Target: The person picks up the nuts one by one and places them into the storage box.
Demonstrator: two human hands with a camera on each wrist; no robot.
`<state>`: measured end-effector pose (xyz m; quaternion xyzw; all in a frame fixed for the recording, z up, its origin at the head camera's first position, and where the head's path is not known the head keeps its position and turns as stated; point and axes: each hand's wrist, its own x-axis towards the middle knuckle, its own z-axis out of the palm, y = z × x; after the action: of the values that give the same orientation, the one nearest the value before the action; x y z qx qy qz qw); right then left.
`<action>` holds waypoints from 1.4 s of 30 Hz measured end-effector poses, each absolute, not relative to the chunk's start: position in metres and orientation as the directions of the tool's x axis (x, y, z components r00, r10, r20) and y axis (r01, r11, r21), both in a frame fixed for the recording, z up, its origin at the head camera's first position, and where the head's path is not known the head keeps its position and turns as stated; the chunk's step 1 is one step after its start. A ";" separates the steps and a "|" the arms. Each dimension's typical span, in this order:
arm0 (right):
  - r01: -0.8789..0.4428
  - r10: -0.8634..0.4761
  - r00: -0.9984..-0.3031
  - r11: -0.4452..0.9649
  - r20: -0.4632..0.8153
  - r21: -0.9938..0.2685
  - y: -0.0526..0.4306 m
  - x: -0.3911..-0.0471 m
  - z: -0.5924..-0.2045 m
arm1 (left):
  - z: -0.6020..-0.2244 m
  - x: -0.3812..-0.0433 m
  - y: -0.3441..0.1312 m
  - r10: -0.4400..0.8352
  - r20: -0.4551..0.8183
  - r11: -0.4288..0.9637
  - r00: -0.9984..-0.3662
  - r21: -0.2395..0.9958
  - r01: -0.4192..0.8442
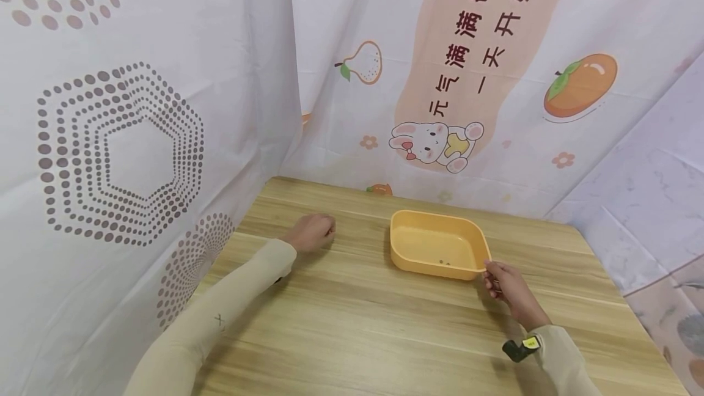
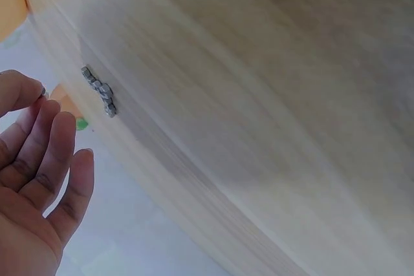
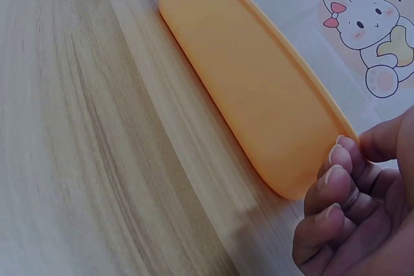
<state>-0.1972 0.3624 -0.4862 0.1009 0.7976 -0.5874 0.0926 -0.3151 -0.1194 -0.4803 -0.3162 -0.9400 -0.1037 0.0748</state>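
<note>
A yellow-orange plastic box (image 1: 437, 271) with rounded corners stands on the wooden table, two small dark pieces (image 1: 441, 261) lying on its floor. At its near right corner my right hand (image 1: 508, 289) pinches the rim between thumb and forefinger; the right wrist view shows the other fingers curled below. My left hand (image 1: 312, 232) is over the table to the left of the box. In the left wrist view its thumb and forefinger pinch a small metal nut (image 2: 43, 93), mostly covered by the fingertips. Several grey metal nuts (image 2: 100, 90) lie in a short row on the table beside that hand.
The wood-grain table (image 1: 352, 335) spreads around the box and both hands. A white curtain with a rabbit print (image 1: 434, 145) hangs along the back edge, and a dotted curtain (image 1: 137, 157) hangs at the left. Another curtain (image 1: 654, 200) borders the right side.
</note>
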 end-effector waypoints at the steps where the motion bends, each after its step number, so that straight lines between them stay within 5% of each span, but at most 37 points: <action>1: 0.270 0.052 -0.962 0.290 -0.267 -0.918 0.362 -0.197 -0.486 | -0.480 -0.315 -0.118 0.580 0.209 0.776 -0.787 0.150 0.612; 42: 0.264 0.052 -0.964 0.288 -0.261 -0.920 0.362 -0.196 -0.486 | -0.465 -0.312 -0.075 0.635 0.250 0.722 -0.731 0.144 0.677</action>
<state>-0.1965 0.3615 -0.4856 0.0991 0.7975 -0.5882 0.0903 -0.3117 -0.0749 -0.4650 -0.3553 -0.9233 -0.1132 0.0918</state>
